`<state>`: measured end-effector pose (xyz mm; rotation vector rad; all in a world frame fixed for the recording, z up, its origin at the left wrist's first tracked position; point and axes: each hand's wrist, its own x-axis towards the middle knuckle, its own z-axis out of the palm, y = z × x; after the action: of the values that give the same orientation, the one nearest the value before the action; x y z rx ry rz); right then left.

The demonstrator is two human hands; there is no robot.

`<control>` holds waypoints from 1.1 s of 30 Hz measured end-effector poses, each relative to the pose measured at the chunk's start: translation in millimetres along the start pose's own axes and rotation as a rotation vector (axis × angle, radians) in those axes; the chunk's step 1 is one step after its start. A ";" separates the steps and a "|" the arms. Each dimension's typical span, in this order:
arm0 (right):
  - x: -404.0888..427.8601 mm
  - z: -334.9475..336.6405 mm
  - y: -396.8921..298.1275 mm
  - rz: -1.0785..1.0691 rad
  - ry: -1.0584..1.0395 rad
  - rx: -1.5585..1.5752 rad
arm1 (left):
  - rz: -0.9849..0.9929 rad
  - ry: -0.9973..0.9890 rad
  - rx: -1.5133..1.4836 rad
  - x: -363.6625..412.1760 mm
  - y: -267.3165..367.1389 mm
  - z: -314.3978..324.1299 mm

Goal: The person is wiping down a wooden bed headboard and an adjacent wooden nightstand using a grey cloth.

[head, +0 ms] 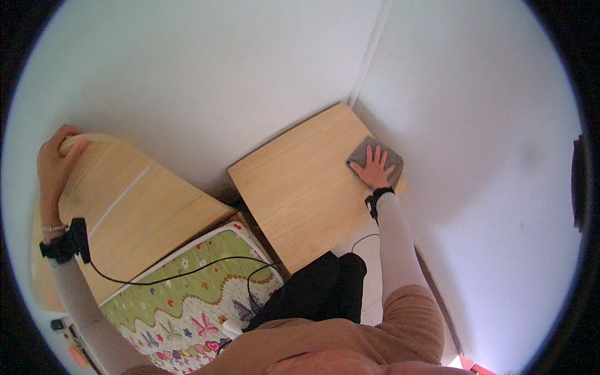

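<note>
My right hand [374, 169] lies flat with its fingers spread on a folded grey cloth [396, 162]. The cloth rests near the right edge of a light wood-grain cabinet top [293, 187]. Far to the left, my left hand [55, 161] curls over the rounded top edge of a wooden headboard [140, 206], thumb on the near face. A pale strip runs across that headboard. Black straps with small devices circle both wrists, and a black cable [154, 283] trails from the left one.
White walls [225, 70] meet in a corner behind the cabinet. Between headboard and my body lies a mattress [206, 286] with a green and white butterfly-patterned cover. The cable crosses it. Pale floor tiles [371, 290] show beside my black-clad legs [318, 290].
</note>
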<state>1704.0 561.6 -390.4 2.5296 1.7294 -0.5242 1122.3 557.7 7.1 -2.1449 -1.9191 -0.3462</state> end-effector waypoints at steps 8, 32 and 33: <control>10.6 33.5 -48.2 -0.132 0.226 -0.071 | 0.190 0.018 -0.113 2.4 -9.5 3.8; -183.9 84.0 -1.5 -0.560 0.144 0.048 | 0.014 0.017 0.088 -0.6 14.2 -9.1; -175.5 84.3 12.6 -0.561 0.151 0.052 | -0.035 -0.032 0.116 -0.1 18.6 -11.4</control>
<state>1636.9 380.9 -420.5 2.1341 2.5225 -0.3995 1140.6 551.9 17.5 -2.0573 -1.9456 -0.2024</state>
